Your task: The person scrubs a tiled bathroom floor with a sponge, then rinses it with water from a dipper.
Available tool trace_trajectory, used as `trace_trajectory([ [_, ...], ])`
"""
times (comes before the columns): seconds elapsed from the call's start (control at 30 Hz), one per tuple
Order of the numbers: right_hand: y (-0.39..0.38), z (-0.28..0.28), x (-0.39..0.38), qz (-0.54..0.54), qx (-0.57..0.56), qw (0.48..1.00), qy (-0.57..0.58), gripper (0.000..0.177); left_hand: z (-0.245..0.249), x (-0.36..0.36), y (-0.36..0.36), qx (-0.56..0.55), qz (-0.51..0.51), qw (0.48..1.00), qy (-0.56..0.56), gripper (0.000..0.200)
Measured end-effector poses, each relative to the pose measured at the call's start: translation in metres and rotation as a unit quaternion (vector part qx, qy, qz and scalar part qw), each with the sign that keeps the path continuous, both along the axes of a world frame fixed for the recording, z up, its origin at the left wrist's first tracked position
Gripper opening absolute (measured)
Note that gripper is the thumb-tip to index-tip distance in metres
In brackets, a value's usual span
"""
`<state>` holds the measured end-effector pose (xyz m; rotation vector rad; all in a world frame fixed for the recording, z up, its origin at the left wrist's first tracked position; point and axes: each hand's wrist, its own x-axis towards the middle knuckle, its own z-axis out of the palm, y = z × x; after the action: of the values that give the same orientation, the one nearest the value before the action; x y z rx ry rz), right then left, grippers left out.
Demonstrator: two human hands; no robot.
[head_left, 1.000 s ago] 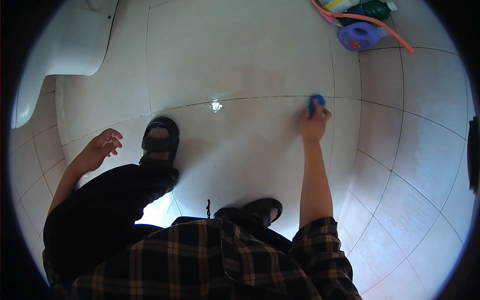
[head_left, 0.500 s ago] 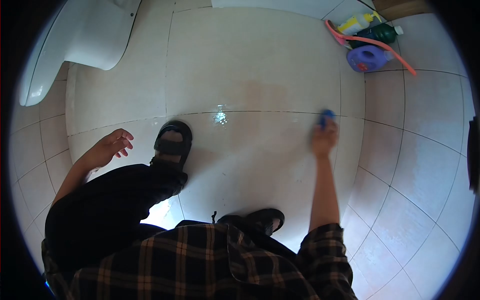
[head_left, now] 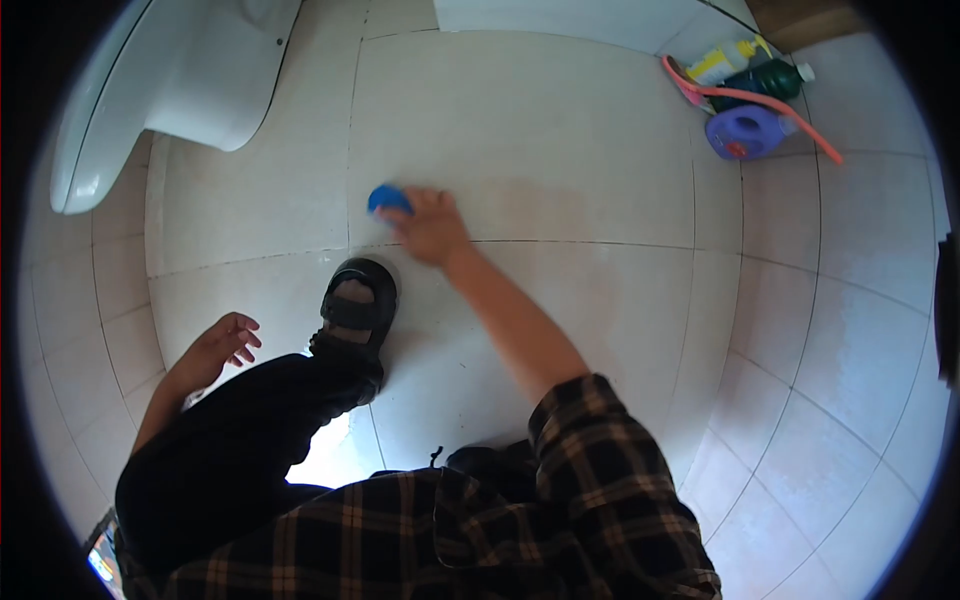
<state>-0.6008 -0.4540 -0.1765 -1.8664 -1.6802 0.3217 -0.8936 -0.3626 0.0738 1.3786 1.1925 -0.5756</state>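
In the head view my right hand [head_left: 434,228] reaches across to the middle left of the tiled floor [head_left: 560,130]. Its fingers are closed round a small, rounded blue scrubber [head_left: 388,200], low at the floor surface; the hand covers part of it, so its underside does not show. My left hand [head_left: 222,350] hangs beside my bent left knee with its fingers loosely curled and apart, holding nothing. Just below the right hand is my sandalled left foot [head_left: 356,305].
A white toilet [head_left: 200,80] stands at the upper left. In the upper right corner are a yellow-labelled pump bottle [head_left: 720,63], a dark green bottle [head_left: 770,82], a purple jug [head_left: 742,135] and a coral-handled brush [head_left: 765,100]. Tiled walls flank both sides.
My right hand has swept the blue scrubber from the right side of the floor far to the left. My left hand stays by the knee, and the view has shifted slightly.
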Motion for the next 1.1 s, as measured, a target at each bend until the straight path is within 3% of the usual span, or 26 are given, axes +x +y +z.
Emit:
trace_trajectory([
  [0.07, 0.021, -0.019, 0.062, -0.151, -0.086, 0.984, -0.047, 0.033, 0.001, 0.0, -0.001, 0.013, -0.006, 1.0, -0.01, 0.031],
  [0.1, 0.011, 0.005, 0.111, -0.219, -0.141, 0.962, -0.078, 0.034, 0.002, -0.003, -0.003, 0.012, -0.001, 1.0, -0.009, 0.032],
  [0.13, -0.01, -0.006, 0.158, -0.265, -0.142, 0.933, -0.198, 0.032, 0.003, -0.008, -0.004, 0.012, 0.005, 1.0, -0.009, 0.033],
  [0.17, -0.03, -0.018, 0.205, -0.316, -0.148, 0.886, -0.307, 0.04, 0.004, -0.013, -0.005, 0.011, 0.01, 1.0, -0.009, 0.033],
  [0.2, -0.056, 0.007, 0.236, -0.358, -0.215, 0.881, -0.222, 0.045, 0.004, -0.021, -0.006, 0.007, 0.018, 1.0, -0.002, 0.033],
  [0.27, -0.098, 0.024, 0.276, -0.397, -0.333, 0.812, -0.268, 0.045, 0.003, -0.03, -0.006, -0.01, 0.036, 0.999, 0.001, 0.031],
  [0.33, -0.116, 0.026, 0.27, -0.525, -0.326, 0.762, -0.196, 0.044, 0.003, -0.029, -0.007, -0.03, 0.057, 0.998, -0.001, 0.03],
  [0.4, -0.104, 0.015, 0.238, -0.526, -0.308, 0.779, -0.146, 0.043, 0.004, -0.024, -0.009, -0.041, 0.06, 0.997, 0.0, 0.03],
  [0.47, -0.079, -0.005, 0.165, -0.511, -0.094, 0.833, -0.188, 0.037, 0.003, -0.015, -0.007, -0.034, 0.044, 0.998, -0.001, 0.031],
  [0.5, -0.07, 0.004, 0.129, -0.394, -0.15, 0.897, -0.132, 0.045, 0.001, -0.008, -0.002, -0.029, 0.031, 0.999, -0.002, 0.031],
  [0.53, -0.055, -0.024, 0.083, -0.397, -0.164, 0.899, -0.085, 0.05, 0.001, 0.001, 0.002, -0.025, 0.016, 1.0, -0.002, 0.031],
  [0.57, -0.054, 0.012, 0.045, -0.282, -0.224, 0.932, 0.046, 0.049, 0.003, 0.01, 0.004, -0.014, -0.008, 1.0, 0.0, 0.032],
  [0.6, -0.062, -0.003, 0.002, -0.244, -0.043, 0.969, -0.005, 0.033, 0.0, 0.016, 0.007, -0.01, -0.023, 1.0, -0.01, 0.033],
  [0.67, -0.095, 0.027, -0.024, -0.083, -0.01, 0.995, -0.06, 0.038, -0.007, 0.024, 0.02, 0.002, -0.073, 0.997, -0.032, 0.034],
  [0.77, -0.142, 0.042, 0.026, -0.322, -0.128, 0.917, 0.196, 0.039, 0.003, 0.057, 0.021, 0.01, -0.103, 0.993, -0.057, 0.035],
  [0.83, -0.217, 0.015, 0.099, -0.415, -0.172, 0.893, 0.02, 0.037, 0.0, 0.063, 0.027, 0.001, -0.105, 0.993, -0.058, 0.034],
  [0.87, -0.252, 0.029, 0.139, -0.55, -0.177, 0.808, 0.119, 0.033, -0.004, 0.062, 0.032, -0.004, -0.097, 0.994, -0.048, 0.034],
  [0.9, -0.287, 0.021, 0.159, -0.559, -0.241, 0.776, -0.164, 0.031, -0.008, 0.061, 0.037, -0.01, -0.088, 0.996, -0.033, 0.032],
  [1.03, -0.33, 0.054, 0.165, -0.717, -0.251, 0.645, -0.089, 0.038, 0.005, 0.093, 0.03, -0.013, -0.139, 0.99, -0.017, 0.031],
  [1.07, -0.316, 0.037, 0.146, -0.727, -0.234, 0.625, -0.162, 0.039, 0.003, 0.103, 0.032, -0.013, -0.167, 0.985, -0.039, 0.031],
  [1.1, -0.293, 0.045, 0.116, -0.708, -0.235, 0.657, -0.106, 0.038, 0.001, 0.109, 0.038, -0.017, -0.192, 0.979, -0.063, 0.031],
])
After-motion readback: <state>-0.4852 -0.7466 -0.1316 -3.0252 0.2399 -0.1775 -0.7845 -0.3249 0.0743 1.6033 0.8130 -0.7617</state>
